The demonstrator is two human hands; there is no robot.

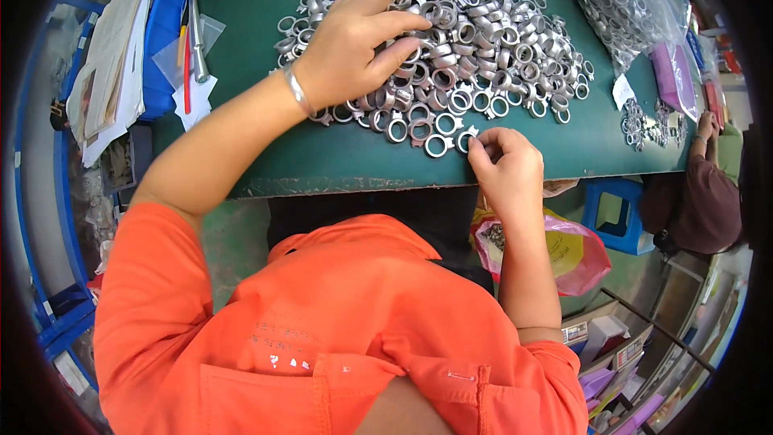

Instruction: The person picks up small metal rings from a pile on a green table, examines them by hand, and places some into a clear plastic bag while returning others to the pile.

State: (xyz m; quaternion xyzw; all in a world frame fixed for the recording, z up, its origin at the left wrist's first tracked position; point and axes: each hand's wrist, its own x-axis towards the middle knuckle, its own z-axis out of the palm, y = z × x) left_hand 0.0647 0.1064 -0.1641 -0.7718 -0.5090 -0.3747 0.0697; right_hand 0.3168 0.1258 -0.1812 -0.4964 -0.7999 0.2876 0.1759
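Note:
A big heap of silver metal rings (491, 36), each with small lugs on its outside, lies on the green table (576, 141). My left hand (362, 39) rests over the left part of the heap with its fingers apart, and it wears a bangle at the wrist. Near the table's front edge, my right hand (513, 167) pinches the side of one metal ring (459, 143) between thumb and fingers. Beside that ring, another loose ring (436, 145) lies flat at the heap's near edge. What lies under my left palm is hidden.
A clear bag of rings (616, 8) stands at the back right, with small linked metal parts (634, 125) before it. Papers (113, 56) and a blue bin (161, 40) are at left. Below the table are a pink bag (592, 270) and blue stool (616, 213). Another person (700, 201) sits at right.

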